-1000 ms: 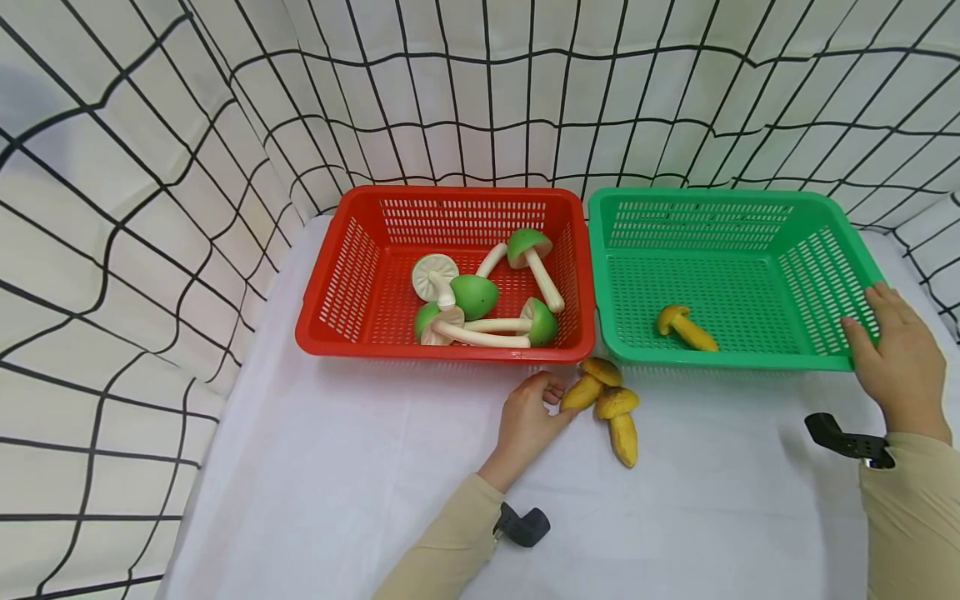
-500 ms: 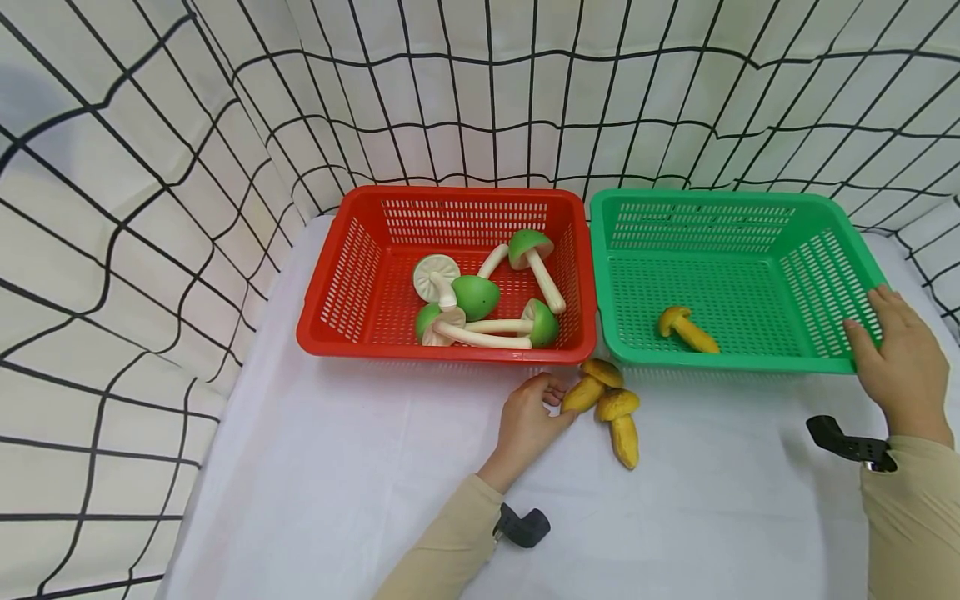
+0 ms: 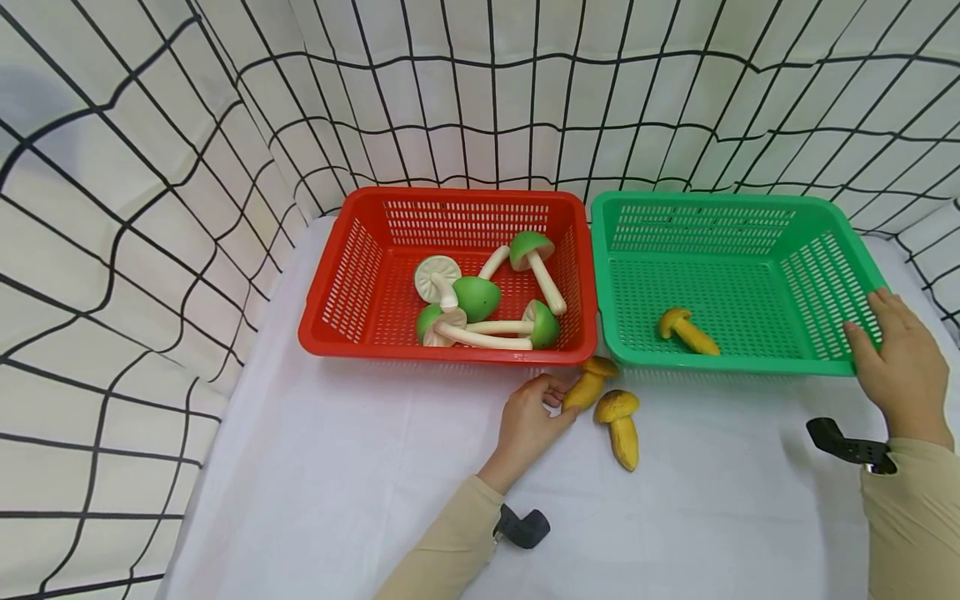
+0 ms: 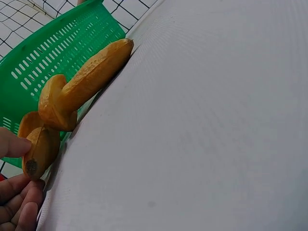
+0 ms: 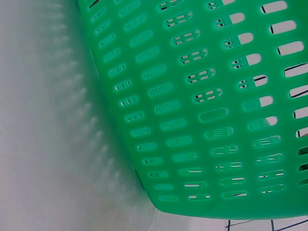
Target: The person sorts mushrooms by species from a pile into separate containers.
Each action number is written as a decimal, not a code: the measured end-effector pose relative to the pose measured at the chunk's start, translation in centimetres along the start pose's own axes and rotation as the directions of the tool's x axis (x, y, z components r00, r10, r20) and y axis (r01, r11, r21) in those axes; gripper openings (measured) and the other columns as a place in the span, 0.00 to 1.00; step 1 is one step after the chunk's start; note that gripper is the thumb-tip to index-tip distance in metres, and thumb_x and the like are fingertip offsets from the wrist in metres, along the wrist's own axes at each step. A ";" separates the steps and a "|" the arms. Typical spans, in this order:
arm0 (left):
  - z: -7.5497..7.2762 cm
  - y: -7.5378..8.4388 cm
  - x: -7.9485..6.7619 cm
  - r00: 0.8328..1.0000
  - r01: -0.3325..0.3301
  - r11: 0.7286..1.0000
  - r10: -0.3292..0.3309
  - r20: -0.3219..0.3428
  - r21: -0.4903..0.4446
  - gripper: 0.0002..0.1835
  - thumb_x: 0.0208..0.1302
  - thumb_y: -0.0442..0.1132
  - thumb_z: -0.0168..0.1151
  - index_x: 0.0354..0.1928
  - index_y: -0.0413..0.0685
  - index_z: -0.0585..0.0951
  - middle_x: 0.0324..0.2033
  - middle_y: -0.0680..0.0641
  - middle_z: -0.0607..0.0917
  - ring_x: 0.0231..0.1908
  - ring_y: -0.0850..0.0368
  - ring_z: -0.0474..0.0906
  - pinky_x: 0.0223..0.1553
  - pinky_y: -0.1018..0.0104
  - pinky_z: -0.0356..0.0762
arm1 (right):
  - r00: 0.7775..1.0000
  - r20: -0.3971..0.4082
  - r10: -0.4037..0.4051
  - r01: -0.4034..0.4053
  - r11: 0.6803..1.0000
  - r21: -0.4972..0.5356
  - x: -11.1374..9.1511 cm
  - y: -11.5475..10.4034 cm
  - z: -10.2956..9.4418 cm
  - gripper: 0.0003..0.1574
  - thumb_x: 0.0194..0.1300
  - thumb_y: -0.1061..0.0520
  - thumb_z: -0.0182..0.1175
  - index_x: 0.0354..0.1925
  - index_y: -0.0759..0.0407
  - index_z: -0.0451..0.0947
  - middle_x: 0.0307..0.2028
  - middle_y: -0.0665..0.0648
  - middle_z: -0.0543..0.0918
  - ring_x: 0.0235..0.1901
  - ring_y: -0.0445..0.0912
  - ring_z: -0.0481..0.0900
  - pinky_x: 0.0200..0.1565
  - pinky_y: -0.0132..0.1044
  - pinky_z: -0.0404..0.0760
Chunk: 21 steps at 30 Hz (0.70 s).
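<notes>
In the head view my left hand (image 3: 531, 423) pinches the stem of a yellow mushroom (image 3: 583, 390), just in front of the red basket's near right corner. Its thumb (image 4: 13, 144) presses one side of the stem in the left wrist view, with the other fingers below. A second yellow mushroom (image 3: 622, 430) lies close by on the white cloth. My right hand (image 3: 906, 367) holds the near right corner of the green basket (image 3: 720, 362), fingertips and thumb over the rim. One yellow mushroom (image 3: 688, 331) lies inside that basket. Only basket wall (image 5: 159, 101) and cloth show in the right wrist view.
Beside the green basket stands a red basket (image 3: 442, 353). It contains several green-capped mushrooms (image 3: 476, 297) with white stems. A black wire grid (image 3: 491, 92) over white sheeting rises behind and at the left.
The mushroom in my left hand has tilted and its cap has shifted slightly away from the second mushroom, leaving a small gap. My right hand stays on the green basket.
</notes>
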<state>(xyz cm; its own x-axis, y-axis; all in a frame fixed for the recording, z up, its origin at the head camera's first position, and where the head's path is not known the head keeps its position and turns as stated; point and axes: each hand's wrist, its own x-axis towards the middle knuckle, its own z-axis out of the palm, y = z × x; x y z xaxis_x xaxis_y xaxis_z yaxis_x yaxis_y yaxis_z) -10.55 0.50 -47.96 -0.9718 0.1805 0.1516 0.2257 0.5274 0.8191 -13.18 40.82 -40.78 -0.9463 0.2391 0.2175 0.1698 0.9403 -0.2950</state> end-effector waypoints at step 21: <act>-1.5 1.7 -0.3 0.999 0.026 0.993 -0.021 0.045 -0.115 0.10 0.47 0.33 0.71 0.34 0.40 0.83 0.29 0.49 0.84 0.31 0.57 0.79 0.33 0.72 0.75 | 1.000 0.010 0.012 -0.012 1.000 -0.005 0.0 -0.1 0.0 0.36 0.74 0.49 0.35 0.70 0.71 0.47 0.70 0.68 0.50 0.71 0.58 0.44 0.68 0.52 0.45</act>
<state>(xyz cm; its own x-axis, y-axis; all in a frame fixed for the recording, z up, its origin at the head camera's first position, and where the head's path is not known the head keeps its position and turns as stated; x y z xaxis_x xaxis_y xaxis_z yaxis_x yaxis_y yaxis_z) -9.94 0.10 -45.78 -0.9724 0.2063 0.1094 0.1909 0.4329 0.8810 -13.16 40.70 -40.76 -0.9470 0.2480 0.2043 0.1826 0.9385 -0.2929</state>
